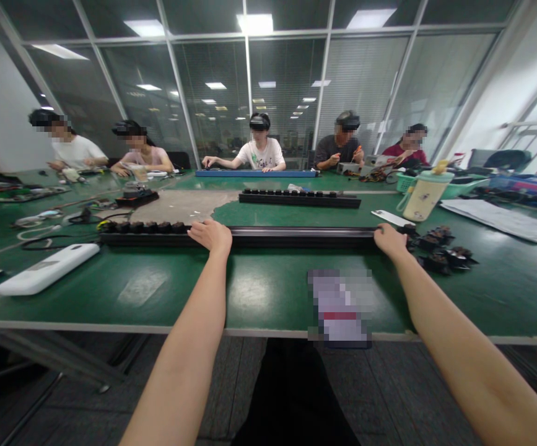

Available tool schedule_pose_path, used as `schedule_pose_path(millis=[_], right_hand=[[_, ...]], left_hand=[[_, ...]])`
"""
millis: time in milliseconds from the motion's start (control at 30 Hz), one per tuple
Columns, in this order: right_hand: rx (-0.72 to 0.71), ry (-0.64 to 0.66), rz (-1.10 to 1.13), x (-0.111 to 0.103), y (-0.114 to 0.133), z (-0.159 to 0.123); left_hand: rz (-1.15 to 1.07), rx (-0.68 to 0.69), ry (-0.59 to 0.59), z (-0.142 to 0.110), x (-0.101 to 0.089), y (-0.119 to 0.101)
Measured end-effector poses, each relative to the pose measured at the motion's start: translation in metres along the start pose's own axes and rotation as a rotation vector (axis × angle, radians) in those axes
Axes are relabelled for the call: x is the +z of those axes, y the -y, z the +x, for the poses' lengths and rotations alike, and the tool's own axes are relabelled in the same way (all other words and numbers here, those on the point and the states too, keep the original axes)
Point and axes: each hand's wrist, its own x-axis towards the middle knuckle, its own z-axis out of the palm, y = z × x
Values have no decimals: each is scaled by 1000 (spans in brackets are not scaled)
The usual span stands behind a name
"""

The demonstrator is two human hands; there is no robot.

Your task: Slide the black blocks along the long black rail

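Lying lengthwise L-R, blk rail, L hand nr mid, R hand R-end

A long black rail lies crosswise, blocks at left.

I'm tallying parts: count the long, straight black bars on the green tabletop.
2. The nearer long, straight black bar has the left hand near its middle and the right hand at its right end; the farther black bar lies beyond it. Others may be hidden.
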Motion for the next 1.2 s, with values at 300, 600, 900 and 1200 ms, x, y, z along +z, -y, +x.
schedule_pose_path(millis=[300, 600, 900, 1200], right_hand=[[-3, -5, -11, 1, 1, 0], [-13, -22, 2, 2, -1, 0], [-7, -21, 6, 4, -3, 2], [-9, -14, -6, 0, 1, -1]], left_hand=[[3, -3, -5, 1, 1, 1], [4, 9, 6, 0, -2, 2], [14, 22, 14, -1, -5, 2], [16, 20, 44, -4, -10, -1]])
